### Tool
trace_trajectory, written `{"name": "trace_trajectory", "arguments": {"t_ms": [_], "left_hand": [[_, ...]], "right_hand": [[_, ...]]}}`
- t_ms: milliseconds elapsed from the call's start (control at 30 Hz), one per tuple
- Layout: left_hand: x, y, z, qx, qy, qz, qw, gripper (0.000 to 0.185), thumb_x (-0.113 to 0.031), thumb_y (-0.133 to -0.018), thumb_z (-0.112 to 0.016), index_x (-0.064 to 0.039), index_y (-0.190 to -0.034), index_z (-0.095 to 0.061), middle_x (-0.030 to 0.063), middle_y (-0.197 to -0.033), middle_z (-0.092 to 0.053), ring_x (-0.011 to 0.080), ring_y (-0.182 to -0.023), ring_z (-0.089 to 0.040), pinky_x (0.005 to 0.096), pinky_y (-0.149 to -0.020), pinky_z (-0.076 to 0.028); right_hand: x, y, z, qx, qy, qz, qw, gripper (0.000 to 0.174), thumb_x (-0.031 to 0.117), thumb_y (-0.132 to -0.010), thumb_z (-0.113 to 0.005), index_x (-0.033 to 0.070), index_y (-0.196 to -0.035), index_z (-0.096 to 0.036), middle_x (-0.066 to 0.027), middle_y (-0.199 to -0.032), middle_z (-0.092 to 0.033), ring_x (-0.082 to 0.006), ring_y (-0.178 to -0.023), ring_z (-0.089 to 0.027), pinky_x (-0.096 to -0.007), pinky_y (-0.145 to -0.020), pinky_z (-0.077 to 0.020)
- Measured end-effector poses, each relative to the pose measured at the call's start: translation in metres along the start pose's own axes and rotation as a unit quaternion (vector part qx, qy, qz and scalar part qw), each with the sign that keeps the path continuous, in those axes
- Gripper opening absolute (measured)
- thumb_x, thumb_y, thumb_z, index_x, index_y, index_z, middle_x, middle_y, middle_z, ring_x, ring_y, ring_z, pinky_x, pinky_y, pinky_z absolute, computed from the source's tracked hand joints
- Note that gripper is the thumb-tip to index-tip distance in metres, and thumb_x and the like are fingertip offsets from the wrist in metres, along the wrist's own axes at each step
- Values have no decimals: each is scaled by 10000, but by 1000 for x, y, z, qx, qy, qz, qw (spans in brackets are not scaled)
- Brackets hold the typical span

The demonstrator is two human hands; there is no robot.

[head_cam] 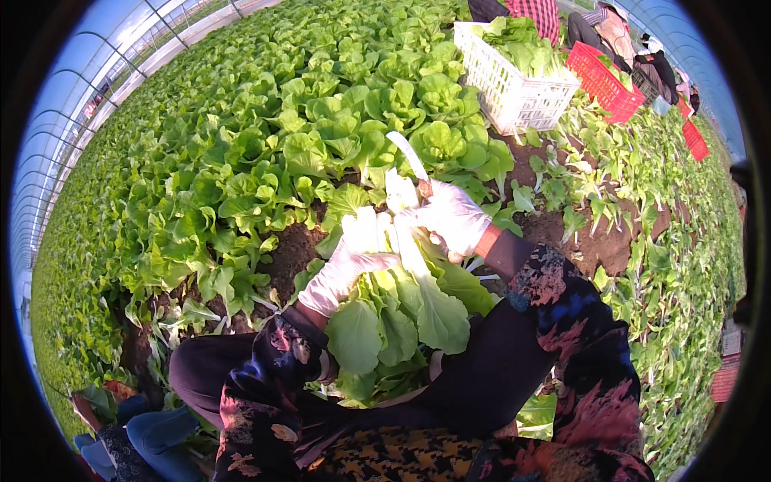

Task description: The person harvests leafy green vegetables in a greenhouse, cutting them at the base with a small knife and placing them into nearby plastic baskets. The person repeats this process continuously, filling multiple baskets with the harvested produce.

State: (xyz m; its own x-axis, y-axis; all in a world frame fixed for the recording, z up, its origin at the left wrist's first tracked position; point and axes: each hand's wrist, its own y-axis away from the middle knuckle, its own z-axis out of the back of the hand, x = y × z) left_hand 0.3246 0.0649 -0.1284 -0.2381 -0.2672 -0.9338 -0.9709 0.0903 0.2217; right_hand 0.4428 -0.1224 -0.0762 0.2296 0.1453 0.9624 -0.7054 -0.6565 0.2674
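Before me, between my knees, a bunch of leafy greens (397, 313) with pale stalks points its leaves towards me. My left hand (349, 262), in a thin white glove, is closed around the stalks from the left side. My right hand (449, 217), gloved alike, holds a knife (409, 155) whose pale curved blade points up and left beyond the stalk ends. The fingers of that hand also touch the stalks. Bright sunlight washes out the stalk bases, so the exact finger contact is hard to see. More cut leaves lie below the bunch.
Growing greens (241, 138) fill the bed ahead and left. A white plastic crate (518, 96) heaped with greens stands ahead right, a red crate (604, 84) behind it. Loose leaves litter the soil (596, 241) at right. Co-workers (614, 30) crouch at upper right; another person (159, 434) is at lower left.
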Motion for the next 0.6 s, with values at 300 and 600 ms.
{"name": "trace_trajectory", "arguments": {"t_ms": [300, 600], "left_hand": [[4, -6, -7, 35, 57, 10, 998, 520, 17, -769, -673, 61, -1247, -472, 212, -1053, -653, 254, -988, -646, 344, -918, -487], [13, -10, -4, 54, 79, 21, 995, 565, 68, -761, -667, 68, -1269, -420, 220, -1045, -641, 307, -976, -649, 358, -875, -526]], "right_hand": [[-2, 3, 12, 3, -11, -71, 997, 248, 250, -813, -737, 94, -950, -601, 42, -656, -522, -49, -460, -430, -214, -395, -345], [-13, -8, 21, -74, 22, -58, 995, 155, 197, -812, -717, 134, -775, -581, 71, -588, -485, -41, -429, -400, -217, -384, -344]]}}
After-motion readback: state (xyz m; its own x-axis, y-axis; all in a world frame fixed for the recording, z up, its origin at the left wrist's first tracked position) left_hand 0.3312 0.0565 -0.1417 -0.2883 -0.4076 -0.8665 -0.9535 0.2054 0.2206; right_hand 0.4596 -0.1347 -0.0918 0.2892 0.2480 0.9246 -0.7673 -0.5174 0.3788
